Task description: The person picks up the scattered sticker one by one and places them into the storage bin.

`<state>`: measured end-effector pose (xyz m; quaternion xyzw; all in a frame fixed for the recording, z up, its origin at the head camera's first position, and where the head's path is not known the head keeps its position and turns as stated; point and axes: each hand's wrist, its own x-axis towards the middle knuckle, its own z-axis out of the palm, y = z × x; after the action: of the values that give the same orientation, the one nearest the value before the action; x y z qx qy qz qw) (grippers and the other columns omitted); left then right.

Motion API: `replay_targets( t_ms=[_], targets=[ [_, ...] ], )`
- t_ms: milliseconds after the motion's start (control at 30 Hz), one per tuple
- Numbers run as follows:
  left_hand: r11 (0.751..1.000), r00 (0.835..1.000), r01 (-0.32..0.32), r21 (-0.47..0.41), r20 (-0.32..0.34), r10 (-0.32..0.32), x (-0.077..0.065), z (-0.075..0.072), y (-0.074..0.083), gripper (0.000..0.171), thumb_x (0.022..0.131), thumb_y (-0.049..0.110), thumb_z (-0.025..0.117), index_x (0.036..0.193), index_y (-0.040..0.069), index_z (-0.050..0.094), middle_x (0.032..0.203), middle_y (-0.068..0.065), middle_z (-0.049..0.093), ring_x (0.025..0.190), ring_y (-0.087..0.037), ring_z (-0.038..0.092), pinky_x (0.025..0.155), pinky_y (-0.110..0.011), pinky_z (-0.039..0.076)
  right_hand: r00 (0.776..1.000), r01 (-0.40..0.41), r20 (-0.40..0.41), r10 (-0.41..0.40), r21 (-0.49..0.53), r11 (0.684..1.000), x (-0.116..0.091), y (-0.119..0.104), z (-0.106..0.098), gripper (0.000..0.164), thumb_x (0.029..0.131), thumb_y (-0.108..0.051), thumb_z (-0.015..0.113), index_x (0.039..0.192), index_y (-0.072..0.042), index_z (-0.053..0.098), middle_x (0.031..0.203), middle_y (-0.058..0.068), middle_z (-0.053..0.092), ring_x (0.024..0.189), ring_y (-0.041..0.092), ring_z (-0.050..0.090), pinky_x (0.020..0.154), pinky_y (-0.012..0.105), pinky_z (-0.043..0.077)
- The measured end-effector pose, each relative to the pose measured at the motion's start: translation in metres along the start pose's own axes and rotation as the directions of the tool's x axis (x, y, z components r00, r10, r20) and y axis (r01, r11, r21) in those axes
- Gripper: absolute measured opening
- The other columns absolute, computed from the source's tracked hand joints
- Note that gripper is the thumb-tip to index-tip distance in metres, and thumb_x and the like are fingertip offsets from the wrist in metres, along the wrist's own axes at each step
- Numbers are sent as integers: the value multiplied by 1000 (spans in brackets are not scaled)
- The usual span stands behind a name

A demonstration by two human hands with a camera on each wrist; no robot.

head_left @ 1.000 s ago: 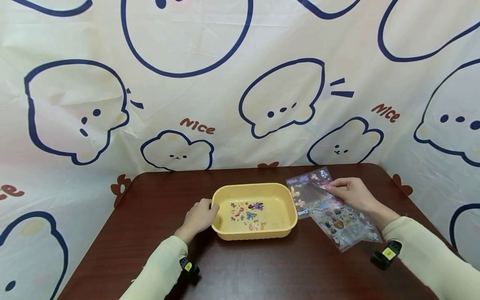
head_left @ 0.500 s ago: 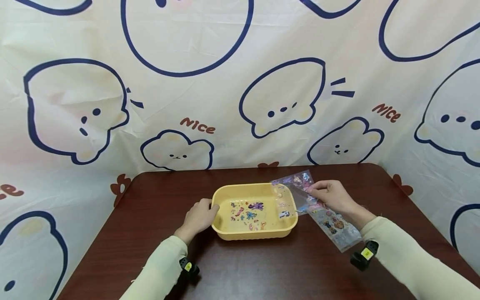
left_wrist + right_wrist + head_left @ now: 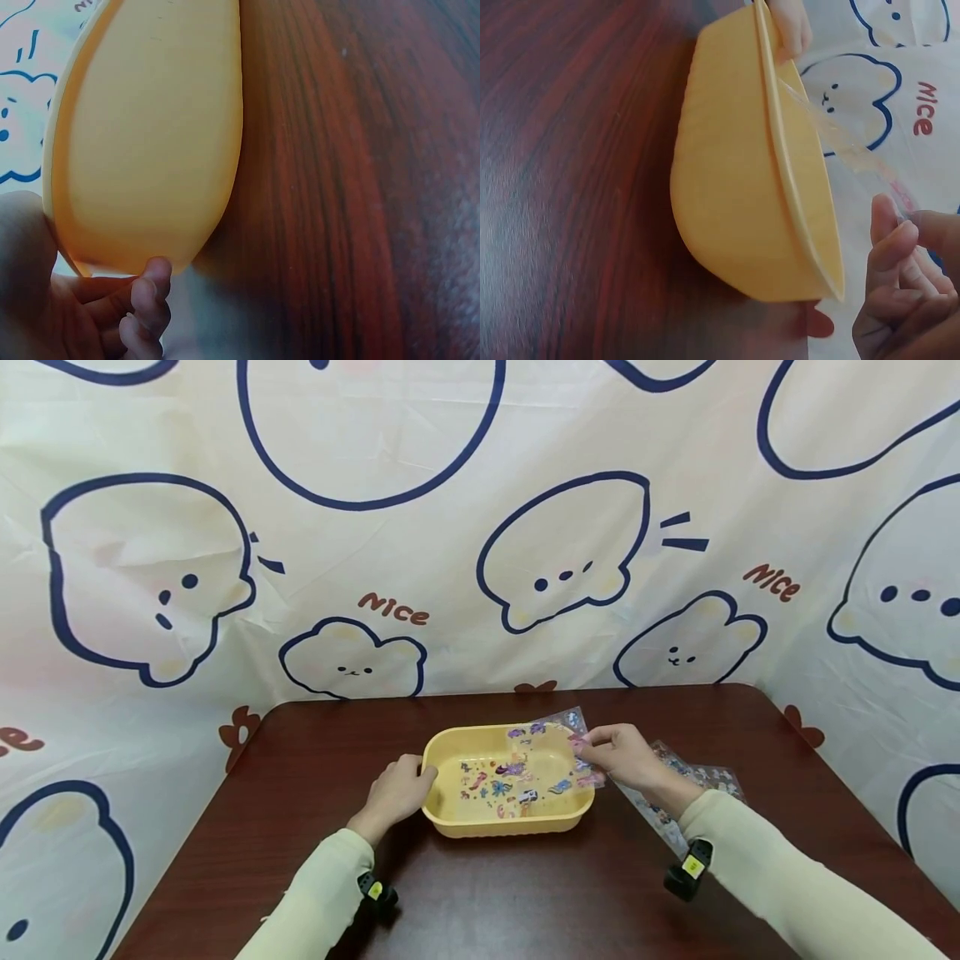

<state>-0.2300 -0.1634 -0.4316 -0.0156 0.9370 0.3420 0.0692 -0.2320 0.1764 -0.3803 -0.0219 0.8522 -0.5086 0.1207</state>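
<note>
A yellow plastic tub [image 3: 510,828] stands on the table, with a sheet of small colourful stickers [image 3: 478,781] lying inside. My left hand [image 3: 396,795] grips the tub's left end, thumb over the rim; in the left wrist view its curled fingers [image 3: 154,285] touch the outer wall. Between thumb and fingertips my right hand [image 3: 626,762] pinches a clear sticker sheet [image 3: 551,747] by its right edge. That sheet hangs over the tub's right half, tilted, its left part reaching inside. In the right wrist view the pinched sheet [image 3: 847,146] appears nearly edge-on above the rim.
More clear sticker sheets [image 3: 723,779] lie on the brown table [image 3: 480,902] to the right of the tub, partly hidden by my right forearm. A white cloth [image 3: 442,552] printed with bear outlines hangs behind the table and along its sides.
My right hand has carried the sticker sheet leftward from above the other sheets to over the tub. The other sheets stay on the table. My left hand has kept its grip on the tub.
</note>
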Motion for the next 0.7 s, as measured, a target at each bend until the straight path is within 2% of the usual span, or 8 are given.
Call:
replay_targets(
  t_ms=[167,400,567,700],
  targets=[
    [1000,1000,1,5,1,-1,1,0,0,31,102,28,47,107,7,69,69,-4,63,56,-14,59,51,-27,43,1000,-3,27,3,8,1000,3,-4,13,22,99,-15,63,111,3,67,75,1,70,56,9,57,54,23,48],
    [1000,1000,7,9,5,-7,0,-1,1,32,102,29,46,107,7,69,69,-4,62,56,-15,59,52,-28,43,998,51,45,-50,-12,999,8,-8,33,17,97,-13,65,106,1,68,58,-2,61,48,12,52,46,23,34],
    [1000,1000,17,6,6,-17,0,-2,2,32,102,29,47,109,7,69,70,-4,63,56,-15,59,52,-27,43,996,80,46,-79,-13,997,10,-15,47,17,96,-11,67,107,1,70,62,-1,67,46,12,53,44,22,30],
    [1000,1000,16,14,4,-16,0,-1,2,32,102,29,47,109,7,69,70,-4,62,56,-14,58,52,-27,43,997,66,43,-65,-24,998,13,-17,59,16,94,-11,68,104,1,70,71,3,72,45,10,52,45,22,31]
  ],
)
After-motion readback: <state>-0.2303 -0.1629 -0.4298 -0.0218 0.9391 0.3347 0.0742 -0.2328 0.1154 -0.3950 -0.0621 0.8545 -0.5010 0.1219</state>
